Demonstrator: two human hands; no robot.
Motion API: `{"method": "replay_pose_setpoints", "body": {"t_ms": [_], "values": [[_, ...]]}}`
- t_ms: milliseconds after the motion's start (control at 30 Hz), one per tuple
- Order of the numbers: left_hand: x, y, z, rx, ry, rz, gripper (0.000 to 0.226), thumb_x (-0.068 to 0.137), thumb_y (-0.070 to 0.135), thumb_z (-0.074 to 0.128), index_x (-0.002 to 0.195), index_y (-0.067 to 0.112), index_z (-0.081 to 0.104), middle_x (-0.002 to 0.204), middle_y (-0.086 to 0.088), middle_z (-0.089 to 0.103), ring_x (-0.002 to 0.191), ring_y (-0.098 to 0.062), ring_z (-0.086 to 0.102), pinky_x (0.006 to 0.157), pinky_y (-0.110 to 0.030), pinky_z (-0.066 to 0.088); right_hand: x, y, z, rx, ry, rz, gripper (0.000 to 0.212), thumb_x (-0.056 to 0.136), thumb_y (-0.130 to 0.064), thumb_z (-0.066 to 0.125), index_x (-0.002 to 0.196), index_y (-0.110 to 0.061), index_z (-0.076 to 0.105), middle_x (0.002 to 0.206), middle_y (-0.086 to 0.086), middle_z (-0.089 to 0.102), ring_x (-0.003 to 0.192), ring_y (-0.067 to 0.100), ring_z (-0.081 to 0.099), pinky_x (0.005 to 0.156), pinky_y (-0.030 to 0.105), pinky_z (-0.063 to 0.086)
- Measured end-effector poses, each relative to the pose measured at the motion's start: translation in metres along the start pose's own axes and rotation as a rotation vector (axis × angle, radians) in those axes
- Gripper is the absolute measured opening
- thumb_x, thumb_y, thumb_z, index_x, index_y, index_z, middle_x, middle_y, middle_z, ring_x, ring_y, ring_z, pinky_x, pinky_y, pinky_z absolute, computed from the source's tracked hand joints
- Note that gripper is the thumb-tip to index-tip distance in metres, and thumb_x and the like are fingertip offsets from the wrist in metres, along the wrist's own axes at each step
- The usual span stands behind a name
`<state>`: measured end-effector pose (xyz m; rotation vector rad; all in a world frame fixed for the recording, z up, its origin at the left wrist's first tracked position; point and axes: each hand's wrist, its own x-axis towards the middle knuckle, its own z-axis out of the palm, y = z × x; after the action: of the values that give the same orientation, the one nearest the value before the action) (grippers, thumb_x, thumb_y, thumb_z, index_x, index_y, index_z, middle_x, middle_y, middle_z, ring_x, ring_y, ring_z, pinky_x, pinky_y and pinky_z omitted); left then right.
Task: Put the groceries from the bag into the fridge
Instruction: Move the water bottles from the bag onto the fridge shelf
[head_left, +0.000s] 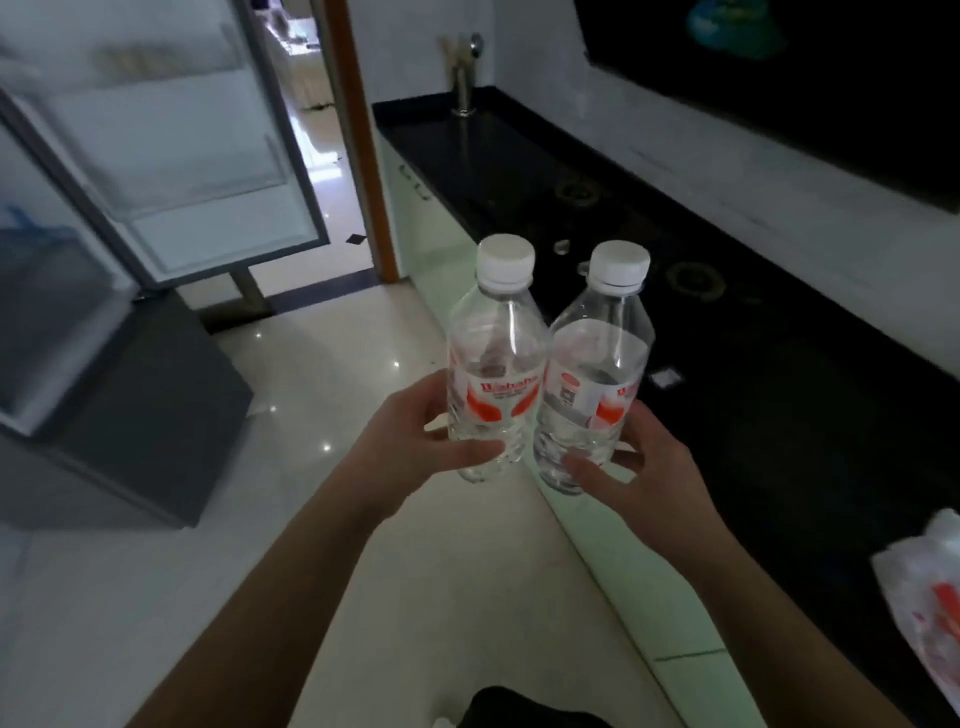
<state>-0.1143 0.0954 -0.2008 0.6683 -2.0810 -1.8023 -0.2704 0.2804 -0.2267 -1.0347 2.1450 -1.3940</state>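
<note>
I hold two clear water bottles with white caps and red-and-white labels upright in front of me, side by side and touching. My left hand (415, 441) grips the left bottle (493, 353) near its base. My right hand (634, 467) grips the right bottle (597, 364) the same way. The fridge (104, 322) stands at the left with its upper door (171, 130) swung open, showing white door shelves. A white plastic bag (924, 597) with red print lies on the counter at the far right edge.
A black countertop (727, 389) with a built-in gas hob runs along the right, pale green cabinets below it. A tap (465, 73) stands at its far end. A brown-framed doorway (358, 130) opens beyond the fridge door. Glossy white floor tiles lie between fridge and counter.
</note>
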Motion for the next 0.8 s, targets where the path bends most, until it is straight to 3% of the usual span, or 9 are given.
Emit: {"method": "replay_pose_setpoints", "body": {"t_ms": [133,267,333,467,700,800], "values": [[-0.023,-0.006,-0.057,0.007,0.111,0.0,0.061,0.064,0.022,0.088,0.122,0.022,0.065,0.115,0.005,0.073,0.11,-0.014,0.067,0.099,-0.045,0.05,0.022,-0.03,0.053,0.04,-0.091,-0.043,0.055,0.074,-0.03,0.079,0.124,-0.034,0.054,0.113,-0.02,0.066,0.103,-0.002,0.062,0.089,0.026,0.051],[-0.044,-0.003,-0.104,0.037,0.237,-0.007,0.053,0.071,0.024,0.085,0.12,0.025,0.066,0.112,0.011,0.073,0.108,-0.008,0.067,0.094,-0.032,0.05,0.045,-0.054,0.096,0.06,-0.206,-0.091,0.055,0.075,-0.033,0.079,0.125,-0.031,0.055,0.113,-0.017,0.067,0.104,0.004,0.064,0.09,0.036,0.054],[-0.052,-0.003,-0.123,0.049,0.3,-0.01,0.048,0.075,0.017,0.082,0.12,0.023,0.066,0.111,0.011,0.074,0.107,-0.007,0.067,0.092,-0.029,0.049,0.058,-0.063,0.115,0.065,-0.254,-0.124,0.058,0.073,-0.04,0.079,0.125,-0.031,0.055,0.113,-0.017,0.067,0.103,0.003,0.064,0.089,0.036,0.055],[-0.058,-0.002,-0.154,0.071,0.419,-0.026,0.047,0.076,0.018,0.082,0.121,0.021,0.067,0.113,0.009,0.073,0.109,-0.01,0.066,0.1,-0.04,0.05,0.086,-0.078,0.147,0.098,-0.344,-0.162,0.071,0.064,-0.055,0.073,0.128,-0.03,0.053,0.115,-0.015,0.067,0.103,0.005,0.065,0.087,0.034,0.055],[-0.031,-0.002,-0.192,0.072,0.577,-0.056,0.043,0.077,0.019,0.082,0.117,0.02,0.068,0.113,0.004,0.074,0.107,-0.017,0.068,0.101,-0.048,0.049,0.157,-0.09,0.187,0.138,-0.489,-0.248,0.06,0.073,-0.046,0.078,0.124,-0.027,0.055,0.114,-0.015,0.068,0.103,0.005,0.065,0.085,0.03,0.056],[-0.01,0.002,-0.202,0.048,0.647,-0.067,0.046,0.075,0.017,0.082,0.118,0.018,0.067,0.113,0.003,0.074,0.108,-0.017,0.068,0.102,-0.048,0.049,0.198,-0.099,0.197,0.131,-0.552,-0.292,0.063,0.07,-0.05,0.074,0.123,-0.025,0.054,0.115,-0.015,0.067,0.104,0.004,0.063,0.087,0.028,0.054]]}}
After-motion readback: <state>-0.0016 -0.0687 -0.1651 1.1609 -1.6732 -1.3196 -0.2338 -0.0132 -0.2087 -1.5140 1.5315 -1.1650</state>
